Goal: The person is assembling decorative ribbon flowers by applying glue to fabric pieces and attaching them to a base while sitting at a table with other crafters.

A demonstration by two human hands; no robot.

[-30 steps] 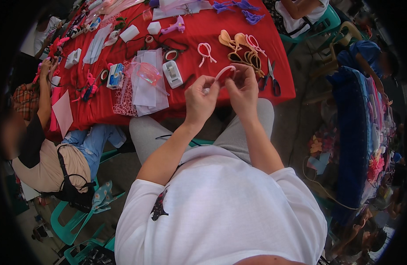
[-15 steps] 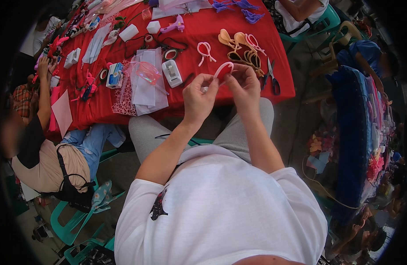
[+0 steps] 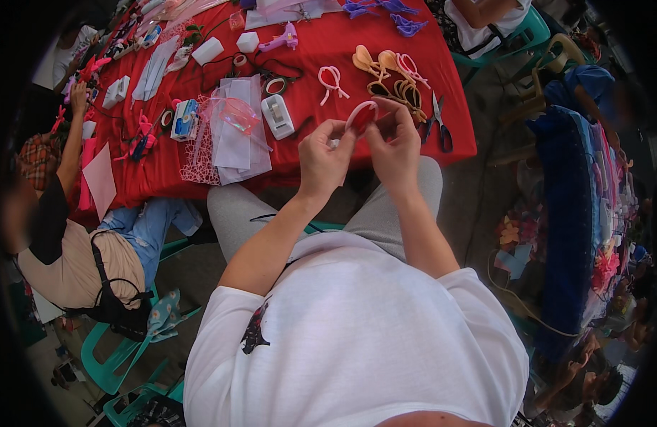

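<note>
Over the table's front edge, my left hand [image 3: 321, 158] and my right hand [image 3: 397, 146] are close together, fingers pinched. Between them arches a pink pipe cleaner [image 3: 362, 107], bent into a loop, with an end in each hand. Its lower ends are hidden by my fingers. A small whitish thing shows by my left fingers, too small to name. Just beyond my hands lies another pink pipe cleaner [image 3: 331, 78], looped with crossed ends. Tan looped pieces [image 3: 371, 62], brown ones [image 3: 399, 96] and scissors [image 3: 439, 124] lie near my right hand.
The red-covered table [image 3: 314, 43] also bears a white tape dispenser [image 3: 277, 117], clear plastic sheets [image 3: 236, 139], a purple glue gun [image 3: 280, 39] and purple looped pieces [image 3: 407, 27]. A co-worker [image 3: 93, 260] sits at the left. Green chairs [image 3: 111, 359] stand around.
My hands have barely shifted, still pinching the pink pipe cleaner, whose arch has tilted slightly. At the left, the co-worker's hand has moved a little farther up the table.
</note>
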